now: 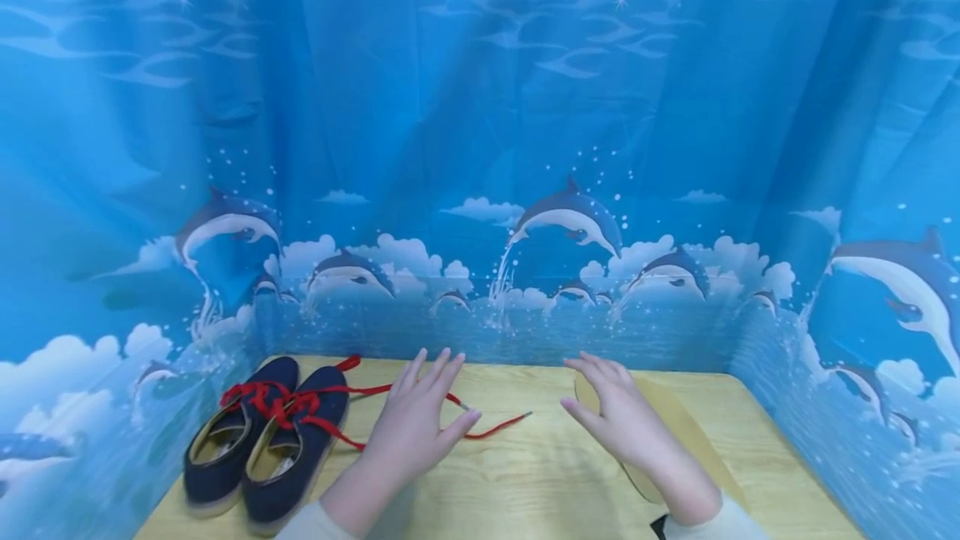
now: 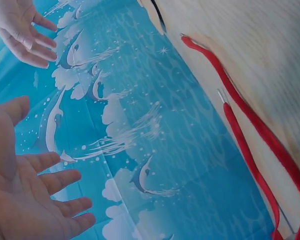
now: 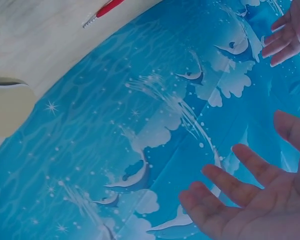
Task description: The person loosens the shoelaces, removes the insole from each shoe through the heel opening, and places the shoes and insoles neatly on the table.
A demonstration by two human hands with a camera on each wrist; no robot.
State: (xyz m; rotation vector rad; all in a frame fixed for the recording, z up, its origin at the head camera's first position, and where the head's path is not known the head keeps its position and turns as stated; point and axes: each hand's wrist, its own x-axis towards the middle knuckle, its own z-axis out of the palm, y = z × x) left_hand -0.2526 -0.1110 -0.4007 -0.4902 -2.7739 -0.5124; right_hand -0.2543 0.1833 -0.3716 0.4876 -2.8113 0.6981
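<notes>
Both hands hover over the wooden table with fingers spread and nothing held. My left hand point(image 1: 412, 419) is above the loose red shoelace point(image 1: 498, 427), to the right of two navy shoes. The left shoe point(image 1: 206, 482) and the right shoe point(image 1: 270, 497) stand side by side, red laces crossing over their tops. In the left wrist view, two lace ends with tips, one on the red lace point(image 2: 260, 127), lie apart from the palm. My right hand point(image 1: 622, 419) is over a flat tan piece point(image 1: 693, 419) with a rounded end, partly hidden by the hand and forearm.
A light wooden table point(image 1: 540, 473) carries everything. Behind it and at both sides hangs a blue curtain point(image 1: 480, 107) printed with dolphins. A small black object point(image 1: 658, 526) shows beside the right sleeve at the near edge.
</notes>
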